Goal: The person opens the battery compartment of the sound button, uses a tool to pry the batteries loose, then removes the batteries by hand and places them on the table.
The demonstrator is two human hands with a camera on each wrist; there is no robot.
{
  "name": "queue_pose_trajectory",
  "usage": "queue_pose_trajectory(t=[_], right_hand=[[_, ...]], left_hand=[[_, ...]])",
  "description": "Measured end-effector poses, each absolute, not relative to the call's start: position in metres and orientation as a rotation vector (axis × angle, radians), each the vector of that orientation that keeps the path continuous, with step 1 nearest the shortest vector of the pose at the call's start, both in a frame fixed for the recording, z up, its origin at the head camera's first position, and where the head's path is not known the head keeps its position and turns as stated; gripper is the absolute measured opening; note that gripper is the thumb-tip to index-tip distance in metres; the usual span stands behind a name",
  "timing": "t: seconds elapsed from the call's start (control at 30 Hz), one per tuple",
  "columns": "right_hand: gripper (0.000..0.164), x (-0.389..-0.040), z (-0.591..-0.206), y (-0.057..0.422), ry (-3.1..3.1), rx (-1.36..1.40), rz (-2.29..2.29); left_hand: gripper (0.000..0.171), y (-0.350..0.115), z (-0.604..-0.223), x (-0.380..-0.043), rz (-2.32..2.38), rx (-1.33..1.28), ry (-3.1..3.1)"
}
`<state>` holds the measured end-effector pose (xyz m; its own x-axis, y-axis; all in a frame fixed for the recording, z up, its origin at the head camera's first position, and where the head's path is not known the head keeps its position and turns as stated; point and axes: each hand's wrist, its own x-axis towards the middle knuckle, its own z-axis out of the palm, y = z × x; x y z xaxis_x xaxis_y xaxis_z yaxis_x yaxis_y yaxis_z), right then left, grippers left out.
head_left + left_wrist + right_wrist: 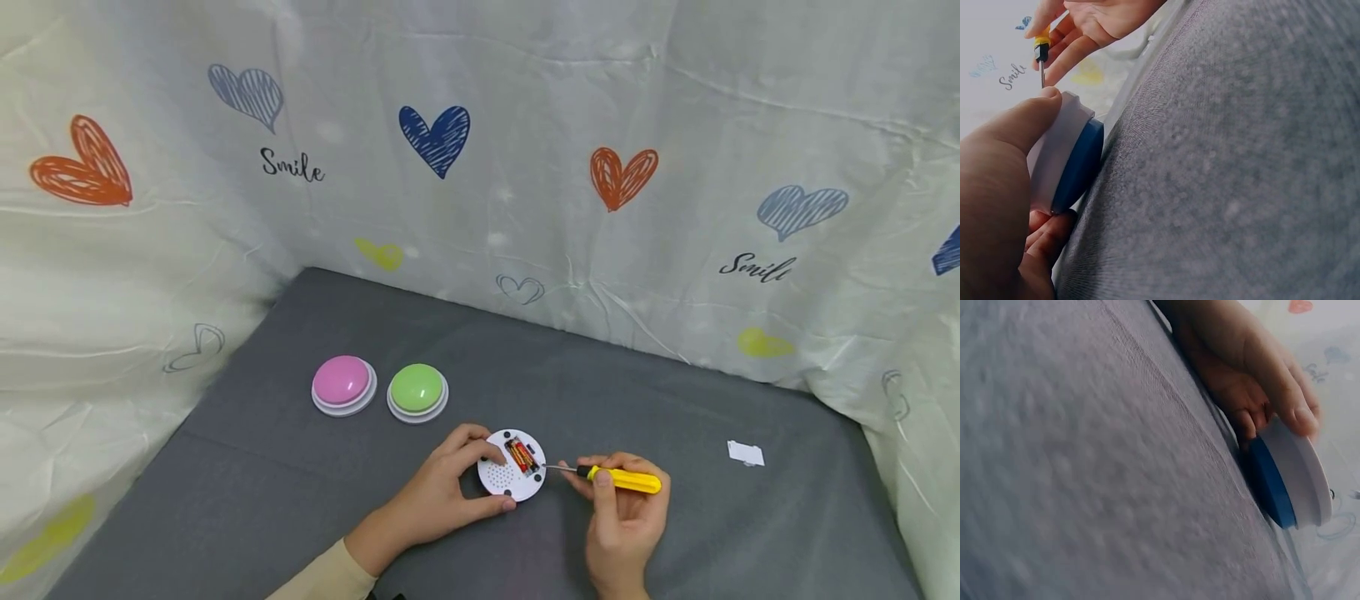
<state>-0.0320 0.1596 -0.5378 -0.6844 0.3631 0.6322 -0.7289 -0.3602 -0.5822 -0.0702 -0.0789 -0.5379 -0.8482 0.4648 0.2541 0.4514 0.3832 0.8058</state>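
Note:
A round push-button buzzer lies face down, its white underside (523,490) facing up in the head view. Red-and-black batteries (522,456) show in its uncovered compartment, beside a patch of small speaker holes. Both wrist views catch its blue dome (1083,164) against the grey cloth. My left hand (442,487) grips the buzzer's rim between thumb and fingers, the index finger lying over the underside. In my right hand (626,525) is a screwdriver (626,481) with a yellow handle, pinched by thumb and fingers. Its thin metal shaft points left, the tip right at the edge of the compartment.
Behind my left hand stand a pink-domed buzzer (341,380) and a green-domed buzzer (417,388), dome up. A small flat white piece (746,453) lies to the right on the grey cloth (637,383). A white curtain (525,108) with printed hearts borders the back and sides.

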Motion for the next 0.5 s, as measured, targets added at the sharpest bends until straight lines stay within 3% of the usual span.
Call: queue_pose_trajectory(t=[0.13,0.37,0.5], right_hand=[[0.035,-0.033,-0.530,0.171,-1.237,0.409,2.052],[0.061,-0.038,-0.516,0.206,-1.589,0.085,1.823],[0.052,-0.043,-0.512,0.224,-1.882,-0.144,1.605]], left_hand=[[0.046,-0.079,-0.541,-0.071,1.532,0.915,2.600],[0.046,-0.079,-0.543,-0.071,1.533,1.005,2.577],[0.044,-0.081,-0.540,-0.071,1.516,1.012,2.540]])
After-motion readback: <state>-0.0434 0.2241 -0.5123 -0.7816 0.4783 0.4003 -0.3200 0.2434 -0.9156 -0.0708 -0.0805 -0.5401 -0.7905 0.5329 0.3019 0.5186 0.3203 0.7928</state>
